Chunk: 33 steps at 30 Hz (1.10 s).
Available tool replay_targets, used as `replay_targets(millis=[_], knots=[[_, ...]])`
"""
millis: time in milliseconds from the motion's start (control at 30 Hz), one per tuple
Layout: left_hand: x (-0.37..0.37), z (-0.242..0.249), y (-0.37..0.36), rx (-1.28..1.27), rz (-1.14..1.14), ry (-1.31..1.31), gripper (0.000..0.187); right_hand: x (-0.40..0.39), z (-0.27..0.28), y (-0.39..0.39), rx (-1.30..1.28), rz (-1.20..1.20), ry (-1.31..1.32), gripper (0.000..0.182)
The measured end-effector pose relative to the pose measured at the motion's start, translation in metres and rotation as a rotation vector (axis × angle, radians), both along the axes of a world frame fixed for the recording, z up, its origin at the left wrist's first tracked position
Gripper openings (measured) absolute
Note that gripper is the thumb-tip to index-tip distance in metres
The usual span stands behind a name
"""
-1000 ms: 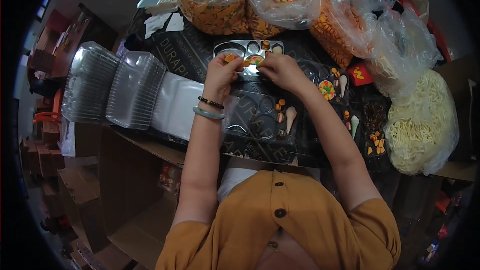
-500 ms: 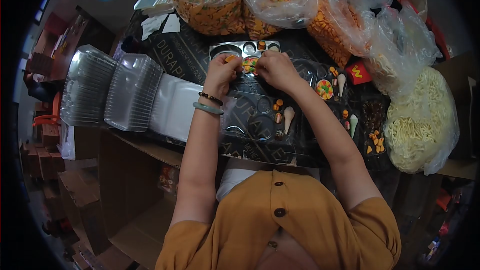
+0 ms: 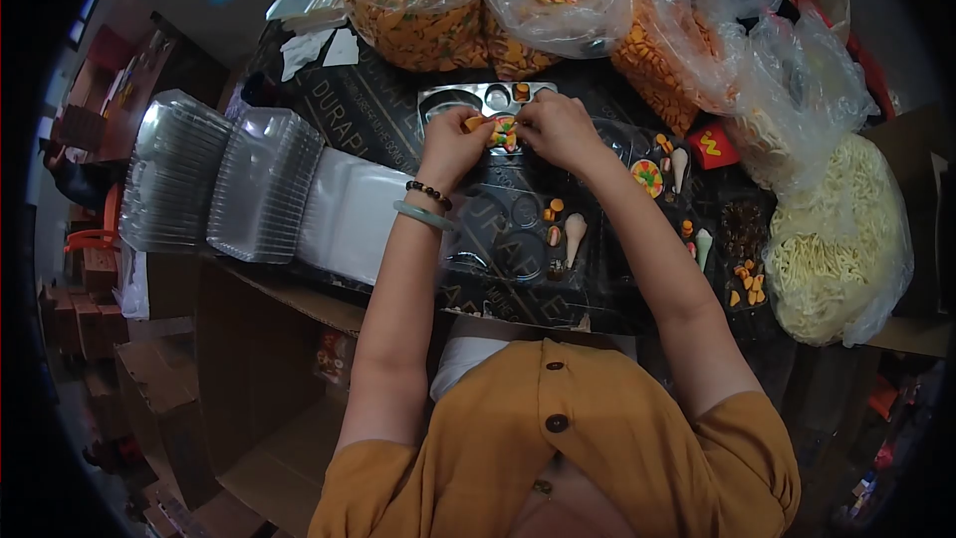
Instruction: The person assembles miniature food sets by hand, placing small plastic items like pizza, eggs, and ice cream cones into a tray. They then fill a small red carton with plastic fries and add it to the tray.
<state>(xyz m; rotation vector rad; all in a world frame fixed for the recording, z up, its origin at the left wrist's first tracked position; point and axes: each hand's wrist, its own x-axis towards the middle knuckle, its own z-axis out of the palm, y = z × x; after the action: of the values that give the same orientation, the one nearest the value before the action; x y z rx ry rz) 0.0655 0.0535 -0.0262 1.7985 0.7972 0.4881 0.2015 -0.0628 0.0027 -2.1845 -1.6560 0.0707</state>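
Note:
A shiny silver compartment tray lies at the far side of the black table. My left hand pinches a small orange wedge, like a toy pizza slice, over the tray. Colourful toy pizza pieces sit between my two hands. My right hand is closed, its fingertips at the right edge of these pieces; what they grip is hidden. One small round orange piece rests in an upper compartment.
Clear clamshell boxes are stacked left. Bags of orange pieces line the back. A bag of toy noodles stands right. Clear trays hold a toy pizza and toy ice cream cones. A red fries box lies beyond.
My left hand has shifted right, closer to my right hand, with the orange wedge. The colourful pizza pieces have moved slightly right. My right hand has come a little nearer the pieces.

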Motion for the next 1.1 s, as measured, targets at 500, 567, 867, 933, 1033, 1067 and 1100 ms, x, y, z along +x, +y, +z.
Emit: replay_targets(millis=[500,567,867,933,1033,1067,1100], knots=[[0.0,-0.011,0.002,-0.143,0.049,-0.121,0.02,0.007,-0.001,0.0,0.141,-0.046,0.376,0.017],[0.001,-0.007,0.003,-0.202,0.049,-0.124,0.023,0.01,-0.001,-0.001,0.154,-0.047,0.42,0.015],[0.002,-0.002,0.001,-0.294,0.039,-0.073,0.018,0.008,0.015,0.012,-0.114,0.231,0.082,0.018],[0.002,0.002,-0.003,-0.32,0.053,-0.102,0.016,0.01,0.009,0.009,0.019,0.145,0.123,0.018],[0.0,0.004,-0.003,-0.335,0.06,-0.147,0.012,0.012,0.01,0.002,0.11,0.06,0.123,0.015],[0.001,0.004,-0.005,-0.324,0.047,-0.164,0.013,0.012,0.011,-0.002,0.07,0.058,0.08,0.014],[0.002,0.005,-0.005,-0.325,0.042,-0.164,0.013,0.01,0.011,-0.004,0.069,0.053,0.079,0.014]])
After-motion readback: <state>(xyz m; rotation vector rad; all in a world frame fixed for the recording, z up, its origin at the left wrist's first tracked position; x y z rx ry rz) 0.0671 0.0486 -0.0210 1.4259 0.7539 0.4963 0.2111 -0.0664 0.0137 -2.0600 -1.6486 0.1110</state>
